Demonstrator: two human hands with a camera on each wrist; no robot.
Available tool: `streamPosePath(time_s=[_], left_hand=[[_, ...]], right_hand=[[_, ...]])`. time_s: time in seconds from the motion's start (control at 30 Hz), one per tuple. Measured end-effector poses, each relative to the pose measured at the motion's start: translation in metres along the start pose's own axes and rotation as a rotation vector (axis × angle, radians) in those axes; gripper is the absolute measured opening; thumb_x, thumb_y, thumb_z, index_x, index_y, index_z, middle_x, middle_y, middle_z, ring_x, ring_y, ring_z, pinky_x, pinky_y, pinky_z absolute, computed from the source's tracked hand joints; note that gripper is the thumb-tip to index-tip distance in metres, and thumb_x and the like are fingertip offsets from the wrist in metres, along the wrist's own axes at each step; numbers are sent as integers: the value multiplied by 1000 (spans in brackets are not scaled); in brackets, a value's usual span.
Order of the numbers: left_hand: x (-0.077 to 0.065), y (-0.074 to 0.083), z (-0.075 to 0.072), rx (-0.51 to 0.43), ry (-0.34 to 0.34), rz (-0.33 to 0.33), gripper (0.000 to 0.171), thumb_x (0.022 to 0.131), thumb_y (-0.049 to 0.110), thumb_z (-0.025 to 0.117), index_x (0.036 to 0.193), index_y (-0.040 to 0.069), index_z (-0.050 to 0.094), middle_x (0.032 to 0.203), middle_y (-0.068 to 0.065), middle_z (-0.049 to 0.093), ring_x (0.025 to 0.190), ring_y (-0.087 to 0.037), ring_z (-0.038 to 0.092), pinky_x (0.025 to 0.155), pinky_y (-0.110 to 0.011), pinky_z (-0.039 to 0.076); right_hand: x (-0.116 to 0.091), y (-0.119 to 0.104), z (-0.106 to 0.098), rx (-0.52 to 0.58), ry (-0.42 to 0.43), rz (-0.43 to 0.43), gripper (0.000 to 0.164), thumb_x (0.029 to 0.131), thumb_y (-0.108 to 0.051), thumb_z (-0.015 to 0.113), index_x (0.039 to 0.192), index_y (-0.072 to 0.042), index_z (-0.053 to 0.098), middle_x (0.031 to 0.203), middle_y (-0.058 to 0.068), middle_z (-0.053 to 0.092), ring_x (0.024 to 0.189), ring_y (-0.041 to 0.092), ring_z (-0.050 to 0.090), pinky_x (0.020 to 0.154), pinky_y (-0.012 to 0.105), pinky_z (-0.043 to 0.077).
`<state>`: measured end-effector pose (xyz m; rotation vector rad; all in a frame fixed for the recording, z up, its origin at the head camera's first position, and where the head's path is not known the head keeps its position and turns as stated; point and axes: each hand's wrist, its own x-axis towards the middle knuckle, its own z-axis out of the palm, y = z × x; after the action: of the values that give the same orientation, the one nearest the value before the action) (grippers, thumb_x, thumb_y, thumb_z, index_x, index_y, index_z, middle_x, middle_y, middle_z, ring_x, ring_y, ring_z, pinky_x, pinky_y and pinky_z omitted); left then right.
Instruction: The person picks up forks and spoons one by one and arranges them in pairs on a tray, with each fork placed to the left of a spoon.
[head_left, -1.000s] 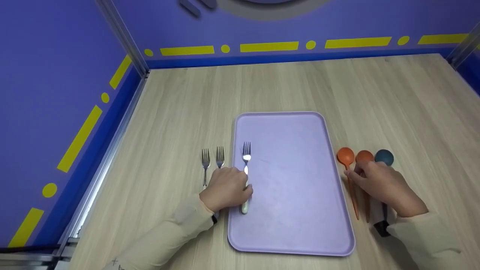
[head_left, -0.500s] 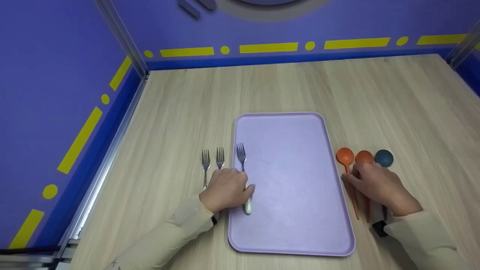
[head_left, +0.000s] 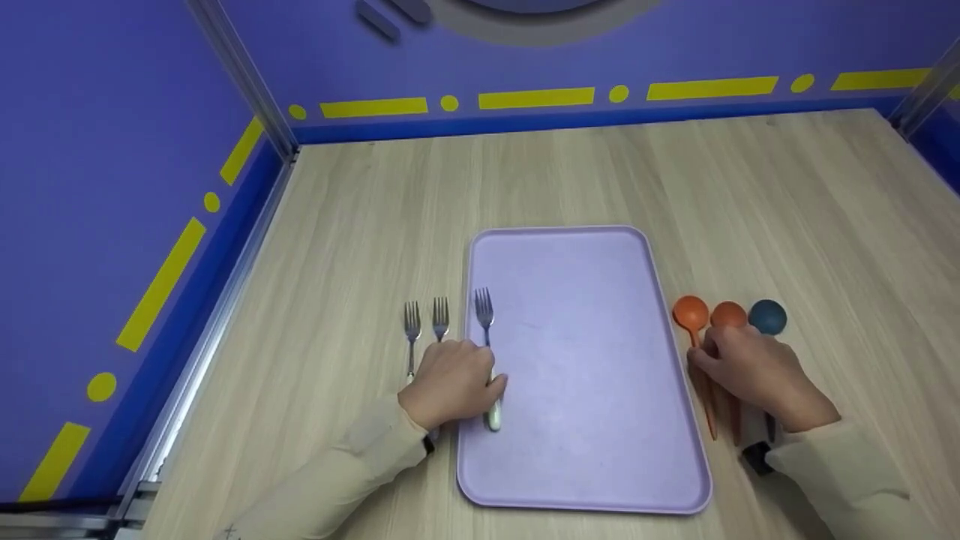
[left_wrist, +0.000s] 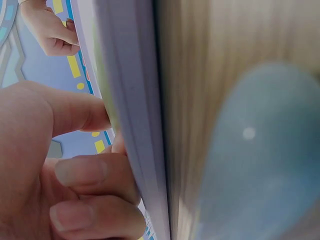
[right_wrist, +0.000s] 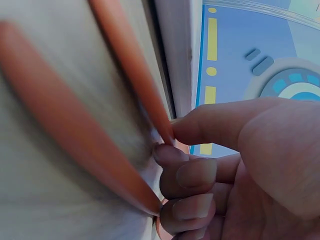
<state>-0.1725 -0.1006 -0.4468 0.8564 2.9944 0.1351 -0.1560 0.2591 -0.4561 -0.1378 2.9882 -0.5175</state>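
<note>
In the head view my left hand (head_left: 451, 384) is at the left edge of the lilac tray (head_left: 577, 360), its thumb and curled fingers pinching the pale green handle of a fork (head_left: 484, 309). That fork lies along the tray's left side, tines pointing away. Just right of the tray, my right hand (head_left: 761, 375) pinches the handle of the bright orange spoon (head_left: 691, 311) between thumb and forefinger. The right wrist view shows this orange handle (right_wrist: 135, 65) at the fingertips. Partly under the same hand is a darker orange spoon (head_left: 728, 315).
Left of the tray, two more forks (head_left: 412, 322) lie side by side, handles partly hidden by my left hand. A dark teal spoon (head_left: 767, 317) is rightmost. A blurred pale blue rounded shape (left_wrist: 260, 150) fills the left wrist view's right side. Blue walls (head_left: 112, 187) border the wooden table (head_left: 360, 210).
The fork in my left hand has turned, its tines swinging left to the tray's edge and its handle end slightly right. My right hand has shifted slightly left.
</note>
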Motion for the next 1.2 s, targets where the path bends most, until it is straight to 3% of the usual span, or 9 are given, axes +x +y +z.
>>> streamPosePath(time_s=[0.43, 0.87, 1.2], left_hand=[[-2, 0, 0, 10, 27, -6, 42, 82, 38, 55, 48, 17, 40, 46, 5, 38, 43, -16, 37, 39, -34, 24], [-6, -1, -4, -13, 16, -58, 44, 85, 47, 51, 53, 18, 43, 50, 4, 42, 45, -15, 41, 39, -33, 24], [-11, -7, -7, -44, 154, -52, 33, 86, 47, 52, 78, 16, 49, 55, 6, 41, 46, -10, 38, 38, -28, 23]], right_hand=[[3, -8, -7, 18, 33, 13, 29, 83, -23, 53, 58, -13, 44, 52, -2, 38, 45, 13, 38, 41, 28, 25], [10, -45, -17, -4, 67, -58, 30, 86, -27, 53, 60, -14, 44, 52, -1, 39, 48, 13, 40, 43, 27, 26], [18, -72, -18, 10, 69, -105, 29, 85, -25, 55, 60, -13, 47, 53, -1, 40, 50, 13, 39, 46, 25, 26]])
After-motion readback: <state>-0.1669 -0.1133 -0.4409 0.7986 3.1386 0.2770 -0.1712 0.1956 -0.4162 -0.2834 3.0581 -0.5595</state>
